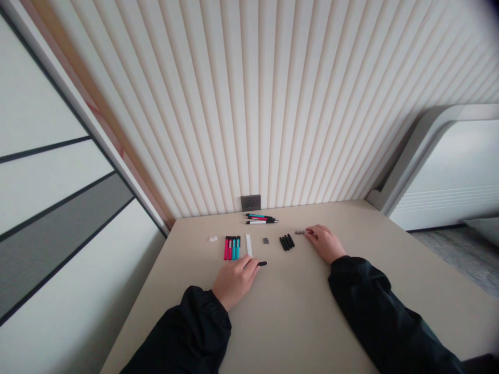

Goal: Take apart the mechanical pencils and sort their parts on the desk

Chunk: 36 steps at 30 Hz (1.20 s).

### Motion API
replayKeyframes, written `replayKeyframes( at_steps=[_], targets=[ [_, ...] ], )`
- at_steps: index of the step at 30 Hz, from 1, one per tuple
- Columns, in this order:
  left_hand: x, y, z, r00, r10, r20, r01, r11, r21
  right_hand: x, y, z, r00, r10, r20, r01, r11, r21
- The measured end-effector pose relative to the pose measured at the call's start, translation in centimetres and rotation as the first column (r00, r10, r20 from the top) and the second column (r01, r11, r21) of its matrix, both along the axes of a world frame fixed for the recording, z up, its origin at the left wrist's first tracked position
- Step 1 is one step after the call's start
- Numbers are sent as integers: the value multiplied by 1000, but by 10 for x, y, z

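Observation:
My left hand [237,276] is closed around a black pen part [262,264], whose dark end sticks out past the fingertips to the right; the rest is hidden by the fingers. Just beyond this hand lie white refill tubes [249,245] and a row of red and teal pen barrels [233,248]. My right hand [323,242] rests on the table with fingertips pinched at the right end of a row of small metallic pieces [299,232]. What is between those fingers is too small to make out. Several black pen grips [287,242] lie left of it.
Assembled-looking pens [260,218] lie near the back edge of the beige table [296,322], below a dark wall socket [250,202]. Small white pieces [212,239] lie at the left, small grey pieces [265,241] in the middle. A ribbed wall panel [249,104] rises behind.

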State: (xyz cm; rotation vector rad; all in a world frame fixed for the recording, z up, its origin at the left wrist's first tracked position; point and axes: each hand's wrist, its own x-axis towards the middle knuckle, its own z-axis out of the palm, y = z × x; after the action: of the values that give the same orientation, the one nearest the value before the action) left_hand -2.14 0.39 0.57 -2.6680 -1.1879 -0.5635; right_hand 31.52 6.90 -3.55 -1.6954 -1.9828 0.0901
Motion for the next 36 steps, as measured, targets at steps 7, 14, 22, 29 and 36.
replayKeyframes(
  at_steps=[7, 14, 22, 29, 36],
  targets=[
    [-1, 0, 0, 1000, -6, 7, 6, 1000, 9, 3, 4, 0, 998, 16, -57, -16, 1000, -10],
    [-2, 1, -1, 999, -13, 45, 13, 1000, 6, 4, 7, -6, 991, 39, -125, -41, 999, -18],
    [-1, 1, -1, 1000, -1, 8, 2, 1000, -5, 3, 6, -6, 985, -6, -171, -1, 999, -38],
    [-2, 2, -2, 1000, -11, 20, 11, 1000, -7, 2, 6, -6, 983, -6, -186, -7, 998, -70],
    [-2, 2, -1, 999, 5, 34, -6, 1000, 15, -8, -7, 9, 972, -67, -224, 104, 982, 155]
  ],
)
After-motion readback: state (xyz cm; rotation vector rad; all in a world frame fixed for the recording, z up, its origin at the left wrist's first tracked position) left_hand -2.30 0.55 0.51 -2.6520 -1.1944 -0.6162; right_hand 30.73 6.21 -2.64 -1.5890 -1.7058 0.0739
